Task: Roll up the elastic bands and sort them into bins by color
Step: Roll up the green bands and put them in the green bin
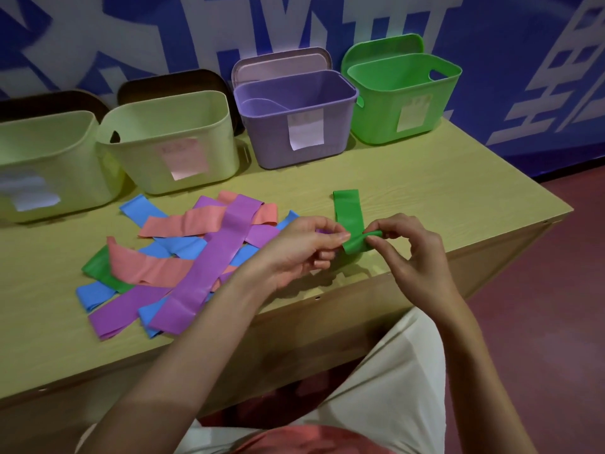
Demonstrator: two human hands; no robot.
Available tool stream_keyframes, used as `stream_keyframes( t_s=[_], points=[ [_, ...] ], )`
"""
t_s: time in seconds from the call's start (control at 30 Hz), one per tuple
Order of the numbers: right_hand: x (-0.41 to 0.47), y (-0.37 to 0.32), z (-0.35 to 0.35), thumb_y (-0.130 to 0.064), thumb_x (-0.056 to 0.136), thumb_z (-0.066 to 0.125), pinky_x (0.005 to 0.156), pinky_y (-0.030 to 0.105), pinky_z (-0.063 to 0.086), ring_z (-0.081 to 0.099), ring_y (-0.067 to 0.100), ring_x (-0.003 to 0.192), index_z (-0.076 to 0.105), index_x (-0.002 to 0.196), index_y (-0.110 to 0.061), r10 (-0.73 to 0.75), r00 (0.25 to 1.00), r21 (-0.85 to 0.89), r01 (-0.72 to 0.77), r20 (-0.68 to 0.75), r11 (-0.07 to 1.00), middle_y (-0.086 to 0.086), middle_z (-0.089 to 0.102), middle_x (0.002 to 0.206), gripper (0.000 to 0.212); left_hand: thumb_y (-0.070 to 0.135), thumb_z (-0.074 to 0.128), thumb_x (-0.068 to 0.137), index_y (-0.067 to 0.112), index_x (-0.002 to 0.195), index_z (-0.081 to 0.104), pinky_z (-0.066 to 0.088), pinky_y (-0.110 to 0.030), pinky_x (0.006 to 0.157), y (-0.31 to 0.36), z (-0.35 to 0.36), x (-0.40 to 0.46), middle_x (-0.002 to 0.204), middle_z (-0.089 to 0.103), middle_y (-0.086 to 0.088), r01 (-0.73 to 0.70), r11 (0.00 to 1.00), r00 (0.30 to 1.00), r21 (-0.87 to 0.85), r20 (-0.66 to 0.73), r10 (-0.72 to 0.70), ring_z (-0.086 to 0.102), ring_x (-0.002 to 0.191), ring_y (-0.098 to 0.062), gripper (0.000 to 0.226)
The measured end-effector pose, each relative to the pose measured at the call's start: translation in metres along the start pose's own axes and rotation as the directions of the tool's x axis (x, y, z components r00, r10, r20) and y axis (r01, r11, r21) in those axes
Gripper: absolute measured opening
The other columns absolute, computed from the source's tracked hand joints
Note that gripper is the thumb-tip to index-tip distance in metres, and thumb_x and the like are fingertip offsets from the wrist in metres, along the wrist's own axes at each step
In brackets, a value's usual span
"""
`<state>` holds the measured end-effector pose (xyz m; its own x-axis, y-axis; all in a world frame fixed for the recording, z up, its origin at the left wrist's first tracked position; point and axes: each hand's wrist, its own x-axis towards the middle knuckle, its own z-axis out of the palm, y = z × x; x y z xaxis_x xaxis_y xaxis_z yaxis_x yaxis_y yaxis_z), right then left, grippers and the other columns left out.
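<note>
Fingers of both hands pinched a green band (350, 221) near the table's (425, 191) front edge, the left hand (304, 250) and right hand (412, 253) curling its near end into a roll while its far end lay flat. Loose bands (183, 257) in purple, pink, blue and green were heaped left of it. Two pale yellow bins (170, 142), a purple bin (294, 119) and a green bin (406, 96) lined the back edge.
</note>
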<state>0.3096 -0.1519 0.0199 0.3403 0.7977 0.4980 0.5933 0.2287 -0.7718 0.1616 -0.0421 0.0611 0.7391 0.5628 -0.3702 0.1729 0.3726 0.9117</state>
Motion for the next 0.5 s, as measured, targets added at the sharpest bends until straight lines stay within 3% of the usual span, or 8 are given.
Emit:
stream_keyframes(
  t_s=[0.1,0.2,0.27,0.37,0.5],
  points=[
    [0.003,-0.004,0.002,-0.019,0.085,0.065,0.078,0.03,0.045,0.056,0.022,0.086,0.065,0.094,-0.025,-0.008,1.0,-0.021,0.008,-0.012,1.0,0.003,0.065,0.086,0.011,0.013,0.066,0.088,0.001,0.095,0.061,0.035,-0.017,0.047,0.003,0.0,-0.012,0.06,0.052,0.0,-0.179,0.956,0.98,0.231,-0.044,0.194,0.045,0.05,-0.008,0.015],
    [0.005,-0.009,0.005,-0.019,0.085,0.065,0.077,0.025,0.043,0.056,0.021,0.084,0.066,0.094,-0.024,-0.014,0.999,-0.027,0.013,-0.031,1.0,-0.001,0.065,0.085,0.011,0.013,0.077,0.078,0.006,0.094,0.064,0.045,-0.026,0.058,0.003,0.0,-0.021,0.083,0.064,-0.016,-0.35,0.826,0.915,0.441,-0.03,0.403,0.054,0.059,-0.017,0.021],
    [0.007,-0.012,0.008,-0.018,0.085,0.066,0.076,0.021,0.042,0.056,0.018,0.083,0.067,0.094,-0.022,-0.012,0.999,-0.012,0.012,-0.036,1.0,-0.005,0.064,0.085,0.01,0.01,0.076,0.078,0.011,0.09,0.064,0.046,-0.028,0.058,0.0,-0.003,-0.019,0.084,0.066,-0.014,-0.404,0.738,0.864,0.54,-0.039,0.502,0.052,0.054,-0.016,0.017],
    [0.008,-0.014,0.012,-0.015,0.084,0.067,0.076,0.014,0.04,0.056,0.009,0.081,0.068,0.096,-0.017,-0.019,0.998,0.021,0.02,-0.061,1.0,-0.008,0.065,0.085,0.012,0.01,0.074,0.08,0.017,0.085,0.066,0.05,-0.036,0.058,-0.007,-0.008,-0.013,0.072,0.066,-0.015,-0.41,0.735,0.828,0.541,-0.118,0.548,0.059,0.054,-0.026,0.011],
    [0.01,-0.013,0.017,-0.014,0.079,0.074,0.077,0.013,0.043,0.058,0.002,0.078,0.069,0.101,-0.016,0.006,0.997,0.063,-0.002,-0.078,0.998,-0.001,0.067,0.086,0.023,0.01,0.073,0.081,0.023,0.08,0.065,0.038,-0.025,0.052,-0.014,-0.009,-0.007,0.067,0.06,-0.017,-0.387,0.754,0.806,0.53,-0.203,0.557,0.042,0.049,-0.01,0.015]
  ],
)
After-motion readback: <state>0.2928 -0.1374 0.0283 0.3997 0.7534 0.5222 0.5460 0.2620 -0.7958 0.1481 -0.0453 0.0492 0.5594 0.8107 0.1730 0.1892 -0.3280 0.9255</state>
